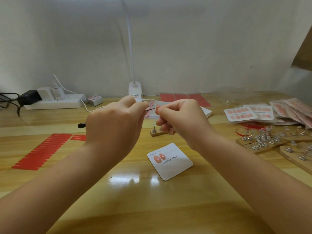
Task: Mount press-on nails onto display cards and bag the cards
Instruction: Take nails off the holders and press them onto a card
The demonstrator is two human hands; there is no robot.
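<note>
Left hand: the left hand (pixel 116 122) is raised above the glossy yellow wooden table (pixel 135 196), fingers curled round a pair of thin dark metal tweezers (pixel 152 106) whose tips point right, toward the other hand.
Right hand: the right hand (pixel 179 119) pinches a small orange-pink press-on nail (pixel 157 110) between thumb and forefinger, held up at tweezer height; this looks like adhesive being set on the nail's back, though the contact itself is too small to make out.
Display card: a white square card printed "Handmade Nail" (pixel 170 162) lies flat just below the hands, two orange-pink nails already mounted at its upper left, the remaining space bare; it sits close so that each nail can go straight down.
Nail stand: a small wooden block with metal holders (pixel 156 131) stands between hands and card, partly hidden by the right hand.
Adhesive: a sheet of red adhesive strips (pixel 42 152) lies at the left, within the tweezer hand's reach.
Finished work: bagged cards of nails (pixel 270 112) are stacked at the far right, beside wooden boards of metal holders (pixel 263 141).
Progress: judged early for this card.
</note>
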